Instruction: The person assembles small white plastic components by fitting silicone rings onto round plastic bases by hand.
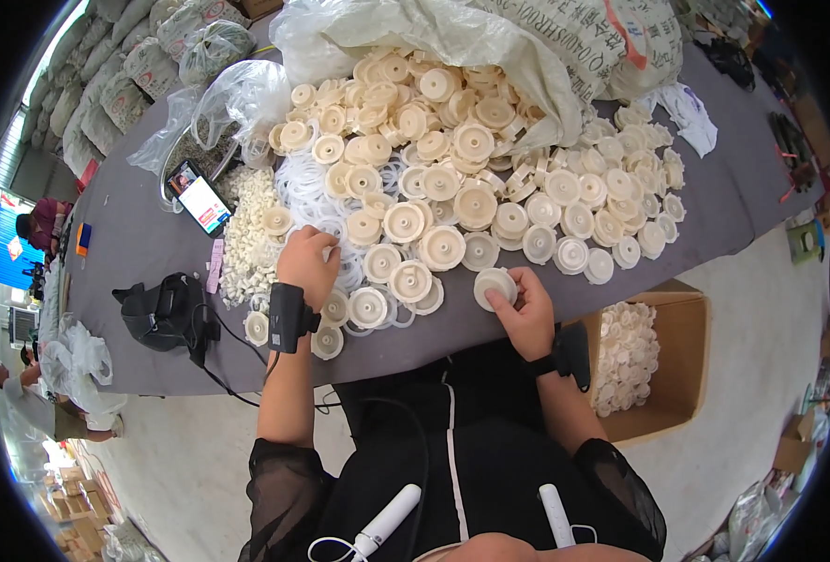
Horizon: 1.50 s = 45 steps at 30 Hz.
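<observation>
My right hand point(527, 317) grips a cream round plastic wheel point(493, 287) near the front edge of the table, thumb on its face. At the edge of a pile of translucent white rings point(310, 187), my left hand point(308, 267) has its fingers curled in; whatever they hold, if anything, is hidden. Left of that hand lies a heap of small cream plastic pieces point(246, 220). Several loose wheels, one of them a flanged wheel point(409, 280), lie between my hands. A larger heap of cream wheels point(471, 142) spreads behind them.
A woven sack point(434, 37) lies across the back of the grey-covered table point(139, 323). On the left are a lit phone point(200, 199), a black strapped device point(164, 317) with a cable, and a plastic bag point(244, 98). Below right, a cardboard box point(685, 375) contains cream parts.
</observation>
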Each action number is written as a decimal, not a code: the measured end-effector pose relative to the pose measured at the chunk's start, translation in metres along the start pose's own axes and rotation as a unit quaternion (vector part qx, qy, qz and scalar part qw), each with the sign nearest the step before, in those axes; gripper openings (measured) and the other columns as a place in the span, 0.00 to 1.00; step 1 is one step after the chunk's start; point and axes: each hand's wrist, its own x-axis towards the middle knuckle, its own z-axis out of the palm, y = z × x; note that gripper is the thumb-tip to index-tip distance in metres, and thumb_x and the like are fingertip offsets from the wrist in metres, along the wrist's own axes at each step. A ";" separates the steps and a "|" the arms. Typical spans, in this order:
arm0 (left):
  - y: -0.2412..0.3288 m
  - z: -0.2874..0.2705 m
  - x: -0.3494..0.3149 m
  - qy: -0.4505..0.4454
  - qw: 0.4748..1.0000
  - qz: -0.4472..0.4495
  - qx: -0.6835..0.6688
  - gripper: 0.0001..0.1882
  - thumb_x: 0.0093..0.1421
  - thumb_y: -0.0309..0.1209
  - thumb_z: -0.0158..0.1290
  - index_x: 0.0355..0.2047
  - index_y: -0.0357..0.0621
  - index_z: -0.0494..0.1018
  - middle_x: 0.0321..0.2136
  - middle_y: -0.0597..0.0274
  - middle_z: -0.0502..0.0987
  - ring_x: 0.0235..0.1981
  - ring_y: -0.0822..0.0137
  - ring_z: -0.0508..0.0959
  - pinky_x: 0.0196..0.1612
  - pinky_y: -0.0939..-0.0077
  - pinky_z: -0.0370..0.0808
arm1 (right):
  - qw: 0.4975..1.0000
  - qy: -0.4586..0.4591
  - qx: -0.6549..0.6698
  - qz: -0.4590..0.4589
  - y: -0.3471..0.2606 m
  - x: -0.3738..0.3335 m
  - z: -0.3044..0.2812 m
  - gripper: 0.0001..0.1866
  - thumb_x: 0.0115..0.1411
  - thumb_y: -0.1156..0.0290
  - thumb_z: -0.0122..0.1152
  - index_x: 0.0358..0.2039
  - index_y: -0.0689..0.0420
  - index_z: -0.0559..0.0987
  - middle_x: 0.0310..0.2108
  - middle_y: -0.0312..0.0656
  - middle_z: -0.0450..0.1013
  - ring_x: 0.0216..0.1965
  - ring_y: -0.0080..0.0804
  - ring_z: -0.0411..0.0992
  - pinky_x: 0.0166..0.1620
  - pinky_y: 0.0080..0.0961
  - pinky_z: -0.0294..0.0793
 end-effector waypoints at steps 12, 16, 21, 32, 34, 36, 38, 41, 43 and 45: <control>0.106 -0.006 -0.048 0.033 0.951 0.199 -0.234 0.10 0.41 0.20 0.53 0.28 0.40 0.72 0.23 0.59 0.70 0.25 0.62 0.69 0.27 0.73 0.66 | 0.961 -0.100 0.227 0.125 -0.010 -0.001 0.029 0.10 0.55 0.70 0.49 0.36 0.61 0.66 0.29 0.38 0.70 0.27 0.20 0.70 0.22 0.10 0.67; 0.117 0.004 -0.052 0.005 0.951 0.199 -0.238 0.09 0.40 0.20 0.54 0.26 0.41 0.71 0.22 0.60 0.70 0.24 0.61 0.68 0.26 0.73 0.65 | 0.950 -0.096 0.267 0.129 -0.009 -0.004 0.031 0.14 0.57 0.69 0.46 0.42 0.61 0.65 0.35 0.39 0.68 0.34 0.22 0.69 0.28 0.16 0.73; 0.119 0.006 -0.054 0.011 0.951 0.211 -0.224 0.09 0.40 0.21 0.54 0.25 0.42 0.71 0.22 0.61 0.69 0.24 0.62 0.68 0.27 0.73 0.65 | 0.919 -0.111 0.329 0.185 -0.014 -0.007 0.030 0.15 0.57 0.70 0.45 0.44 0.61 0.64 0.37 0.40 0.68 0.36 0.23 0.68 0.30 0.19 0.74; 0.108 0.024 -0.070 -0.084 0.768 -0.112 -0.625 0.18 0.47 0.20 0.51 0.41 0.36 0.65 0.35 0.60 0.71 0.37 0.71 0.70 0.41 0.80 0.66 | 0.947 -0.147 0.262 0.114 -0.016 -0.014 0.032 0.15 0.56 0.73 0.44 0.44 0.63 0.64 0.34 0.40 0.69 0.33 0.22 0.69 0.29 0.17 0.72; 0.104 0.025 -0.073 -0.078 0.792 -0.079 -0.600 0.19 0.49 0.20 0.50 0.43 0.35 0.63 0.36 0.61 0.70 0.37 0.75 0.69 0.40 0.82 0.66 | 0.973 -0.122 0.181 0.080 -0.016 -0.015 0.031 0.13 0.56 0.72 0.43 0.42 0.63 0.66 0.32 0.38 0.69 0.29 0.19 0.67 0.28 0.15 0.68; 0.108 0.019 -0.074 -0.085 0.756 -0.095 -0.642 0.18 0.50 0.21 0.50 0.42 0.35 0.63 0.35 0.61 0.71 0.36 0.75 0.69 0.40 0.82 0.66 | 0.974 -0.120 0.181 0.070 -0.015 -0.016 0.031 0.12 0.56 0.72 0.43 0.39 0.63 0.67 0.31 0.36 0.68 0.28 0.18 0.66 0.28 0.14 0.67; 0.110 0.017 -0.074 -0.091 0.717 -0.111 -0.682 0.16 0.50 0.22 0.49 0.42 0.35 0.63 0.34 0.61 0.71 0.35 0.75 0.69 0.40 0.83 0.65 | 0.975 -0.118 0.180 0.059 -0.015 -0.017 0.030 0.10 0.57 0.72 0.43 0.37 0.62 0.68 0.29 0.35 0.68 0.26 0.17 0.65 0.29 0.14 0.66; 0.112 0.017 -0.073 -0.088 0.597 -0.148 -0.783 0.12 0.52 0.24 0.47 0.38 0.36 0.64 0.33 0.62 0.71 0.34 0.75 0.70 0.39 0.83 0.65 | 0.951 -0.128 0.268 0.080 -0.017 -0.016 0.030 0.08 0.56 0.71 0.45 0.31 0.61 0.71 0.25 0.33 0.68 0.25 0.16 0.64 0.29 0.14 0.65; 0.118 0.012 -0.072 -0.088 0.569 -0.170 -0.800 0.09 0.53 0.26 0.46 0.35 0.38 0.64 0.31 0.63 0.71 0.33 0.75 0.70 0.39 0.84 0.64 | 0.944 -0.119 0.295 0.086 -0.014 -0.017 0.032 0.08 0.56 0.69 0.47 0.27 0.60 0.72 0.22 0.32 0.68 0.25 0.15 0.64 0.29 0.14 0.65; 0.120 0.014 -0.072 -0.082 0.574 -0.166 -0.798 0.08 0.53 0.26 0.46 0.35 0.39 0.64 0.31 0.64 0.70 0.32 0.75 0.70 0.37 0.84 0.64 | 0.935 -0.118 0.317 0.108 -0.016 -0.019 0.033 0.09 0.56 0.69 0.47 0.26 0.60 0.73 0.22 0.31 0.68 0.24 0.15 0.64 0.29 0.14 0.64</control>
